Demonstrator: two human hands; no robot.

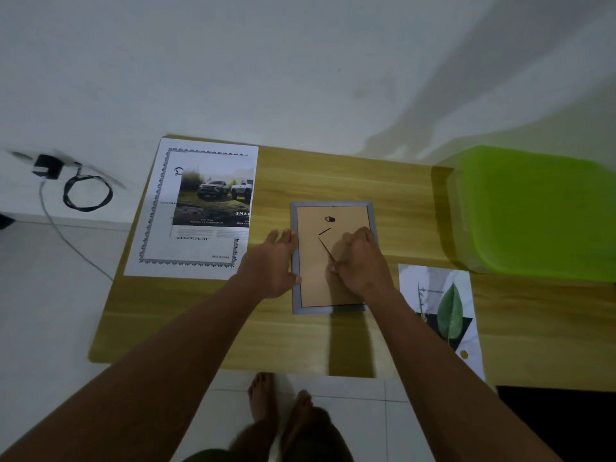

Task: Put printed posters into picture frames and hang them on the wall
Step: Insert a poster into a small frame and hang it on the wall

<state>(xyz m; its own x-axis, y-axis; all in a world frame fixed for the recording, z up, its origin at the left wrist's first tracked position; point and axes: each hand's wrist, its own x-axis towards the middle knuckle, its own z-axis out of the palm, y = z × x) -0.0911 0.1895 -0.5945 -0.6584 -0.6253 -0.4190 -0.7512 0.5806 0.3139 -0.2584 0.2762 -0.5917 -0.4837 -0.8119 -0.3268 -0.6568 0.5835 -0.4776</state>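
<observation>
On the wooden table [383, 181] I see the grey frame [296, 261] face-down, brown backing inside; my left hand [270, 265] spread at its edge, right hand [361, 261] pinching the stand.

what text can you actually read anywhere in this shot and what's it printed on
"MADE IN CHINA": lower right of the bordered sheet under the car poster.
"SMA", cut off at the edge: white letters on the car poster's right side.
Large dark line just below the car poster: half hidden, ends in what looks like "CM"; not readable.
Small captions under the cars: too blurred.
Line above the leaf on the leaf print: too blurred.
Frame back: no text.
</observation>
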